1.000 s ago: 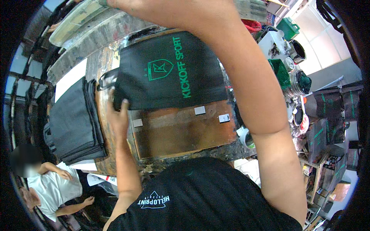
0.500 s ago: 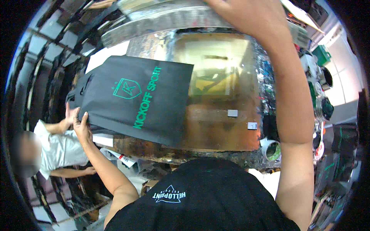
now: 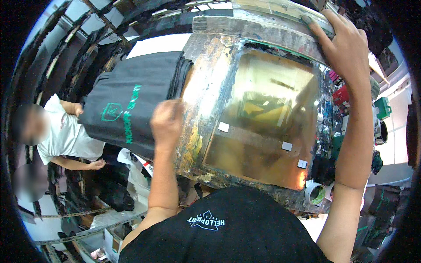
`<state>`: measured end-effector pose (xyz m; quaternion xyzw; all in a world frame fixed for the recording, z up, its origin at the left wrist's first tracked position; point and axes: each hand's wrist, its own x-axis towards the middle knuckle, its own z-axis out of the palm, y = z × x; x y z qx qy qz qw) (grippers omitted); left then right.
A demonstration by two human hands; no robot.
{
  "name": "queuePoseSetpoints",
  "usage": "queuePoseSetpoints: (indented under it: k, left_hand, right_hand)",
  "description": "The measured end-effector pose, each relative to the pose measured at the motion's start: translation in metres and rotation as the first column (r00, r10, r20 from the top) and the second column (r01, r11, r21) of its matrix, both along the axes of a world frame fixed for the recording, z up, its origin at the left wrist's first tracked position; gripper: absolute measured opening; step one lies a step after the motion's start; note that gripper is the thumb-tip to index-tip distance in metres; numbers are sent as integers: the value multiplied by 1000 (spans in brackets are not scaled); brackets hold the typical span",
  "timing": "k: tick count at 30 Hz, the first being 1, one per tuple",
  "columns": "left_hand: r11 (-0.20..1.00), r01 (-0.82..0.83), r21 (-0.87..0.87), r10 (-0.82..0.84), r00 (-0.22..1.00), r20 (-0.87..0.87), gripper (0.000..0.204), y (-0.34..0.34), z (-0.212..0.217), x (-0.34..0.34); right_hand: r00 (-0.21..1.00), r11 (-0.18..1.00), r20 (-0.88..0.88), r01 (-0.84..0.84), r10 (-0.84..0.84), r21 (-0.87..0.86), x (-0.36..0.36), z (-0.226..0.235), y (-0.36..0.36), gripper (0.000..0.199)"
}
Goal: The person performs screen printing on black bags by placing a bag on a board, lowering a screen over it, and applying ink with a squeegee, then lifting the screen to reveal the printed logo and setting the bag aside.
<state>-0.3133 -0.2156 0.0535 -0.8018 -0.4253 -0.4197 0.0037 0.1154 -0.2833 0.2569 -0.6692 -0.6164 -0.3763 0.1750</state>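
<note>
A stack of black fabric bags point(image 3: 151, 74) lies at the left of the worktable, the top one showing a green printed crest and lettering. My left hand point(image 3: 166, 122) is closed in a fist at the stack's near right edge; what its fingers hold, if anything, is hidden. My right hand point(image 3: 346, 46) grips a long wooden frame point(image 3: 267, 30) at the far side, thumb on its near face. Between my arms lies a glossy amber board point(image 3: 258, 151) with small pale squares stuck on it. A pale rectangular reflection shows on its far part.
At the left, a person in a white shirt point(image 3: 70, 127) stands with one hand point(image 3: 79, 109) at the stack's edge. A tape roll point(image 3: 315, 193) sits at the near right corner. Pots and a green container point(image 3: 383, 108) stand farther right. Dark slatted racks point(image 3: 57, 65) line the left.
My left hand has left the printed bag's far left end and come right, closing. The bag has moved left off the board onto the stack. My right hand stays at the frame.
</note>
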Motion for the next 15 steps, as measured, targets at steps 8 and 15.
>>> queuePoseSetpoints:
  k: [8,15]
  left_hand:
    - [929,-341,-147,289,912,-290,46,108,-61,7]
    - [661,-744,-101,445,497,-745,94,125,-106,-29]
  right_hand:
    - [998,991,-6,-56,57,125,-2,-6,4,54]
    - [989,1000,-146,-20,21,8,-15,17,-2,51]
